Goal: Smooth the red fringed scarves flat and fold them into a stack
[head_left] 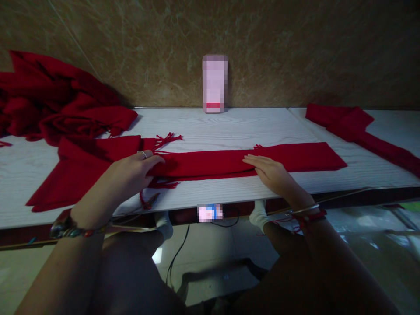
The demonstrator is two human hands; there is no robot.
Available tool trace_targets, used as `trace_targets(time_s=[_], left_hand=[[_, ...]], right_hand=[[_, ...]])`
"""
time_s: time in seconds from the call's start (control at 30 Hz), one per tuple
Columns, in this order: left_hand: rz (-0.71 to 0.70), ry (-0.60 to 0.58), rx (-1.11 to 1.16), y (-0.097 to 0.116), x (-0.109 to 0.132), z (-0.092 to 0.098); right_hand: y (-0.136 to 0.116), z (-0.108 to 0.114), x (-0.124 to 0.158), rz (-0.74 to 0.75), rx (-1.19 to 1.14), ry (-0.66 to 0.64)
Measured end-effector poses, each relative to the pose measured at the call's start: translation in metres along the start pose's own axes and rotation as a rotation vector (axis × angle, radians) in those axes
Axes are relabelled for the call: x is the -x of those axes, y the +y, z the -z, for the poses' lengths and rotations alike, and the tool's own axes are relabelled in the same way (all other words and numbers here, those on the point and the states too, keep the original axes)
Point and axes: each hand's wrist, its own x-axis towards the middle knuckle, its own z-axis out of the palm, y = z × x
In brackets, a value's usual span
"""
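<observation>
A red fringed scarf [210, 162], folded into a long flat strip, lies across the white wood-grain table [203, 131]. At its left part my left hand [133, 175], with a ring on one finger, is bent over the cloth; its fingers look closed on it, partly hidden. My right hand [271, 171] lies on the strip right of its middle, fingers stretched out flat and touching the cloth. A wider folded red cloth [82, 162] spreads beyond my left hand, and fringe shows near its edges.
Crumpled red cloth [65, 100] is heaped at the back left. Another red strip [354, 124] lies at the right. A pink blurred box-shaped object [215, 83] stands against the brown marbled wall [278, 52]. Below the table's front edge a black cable [179, 251] hangs down.
</observation>
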Motion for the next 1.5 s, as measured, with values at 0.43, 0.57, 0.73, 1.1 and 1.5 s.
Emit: trace_targets(time_s=[0.43,0.57,0.73,1.1,1.5], left_hand=[[-0.018,-0.029,-0.013,0.004,0.002,0.000],[0.032,0.110,-0.010,0.006,0.009,0.010],[-0.043,-0.119,0.087,0.003,0.003,0.003],[0.053,-0.061,-0.077,0.008,0.004,0.003],[0.139,0.074,-0.162,0.020,0.004,-0.005]], right_hand=[[0.004,-0.001,0.003,0.012,-0.010,-0.010],[0.002,0.000,0.004,-0.034,-0.025,0.074],[0.005,0.000,0.006,0.019,-0.007,0.019],[0.008,0.001,0.009,0.126,0.034,0.031],[0.008,-0.004,0.014,0.158,0.126,-0.042]])
